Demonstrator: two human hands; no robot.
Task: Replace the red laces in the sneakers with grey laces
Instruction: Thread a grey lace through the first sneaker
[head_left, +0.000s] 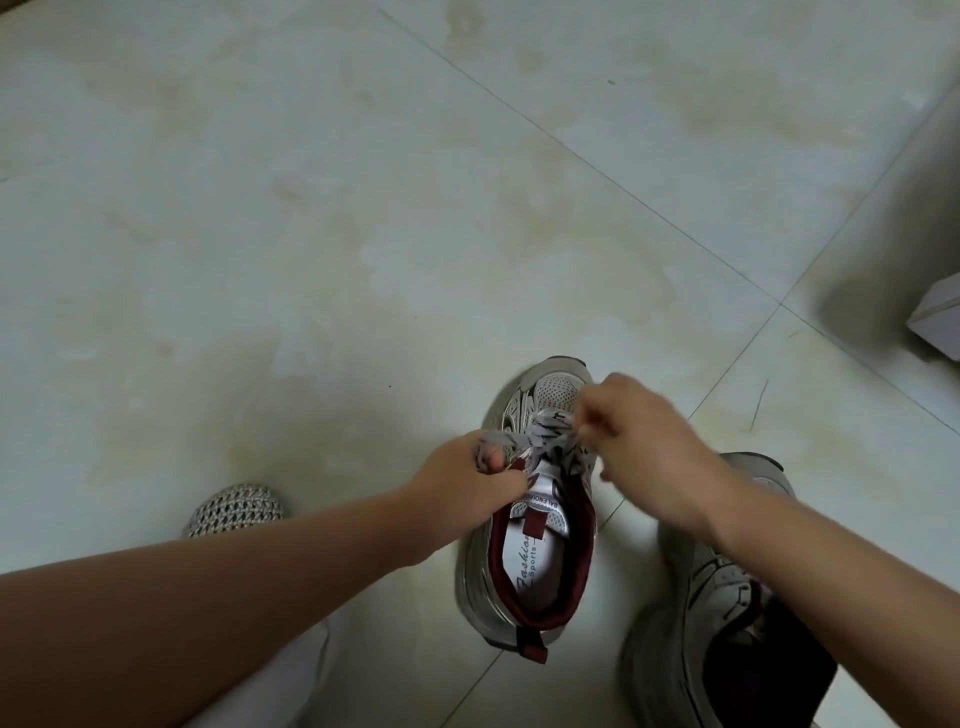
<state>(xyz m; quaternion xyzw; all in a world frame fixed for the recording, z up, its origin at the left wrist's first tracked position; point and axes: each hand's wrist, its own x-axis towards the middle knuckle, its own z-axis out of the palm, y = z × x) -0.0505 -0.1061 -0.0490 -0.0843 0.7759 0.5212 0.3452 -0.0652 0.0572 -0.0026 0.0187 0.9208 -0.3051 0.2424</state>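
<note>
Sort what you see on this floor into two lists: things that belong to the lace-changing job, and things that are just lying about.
Part of the job:
- grey lace
- middle sneaker
- second sneaker
- left hand, gripping the lace
- right hand, pinching the lace

Just lying about:
- woven slipper
- box corner
- tiled floor

Both bare forearms reach in from the lower corners toward frame centre; left hand (467, 475) and right hand (641, 434) curl, each pinching lace (545, 431).
</note>
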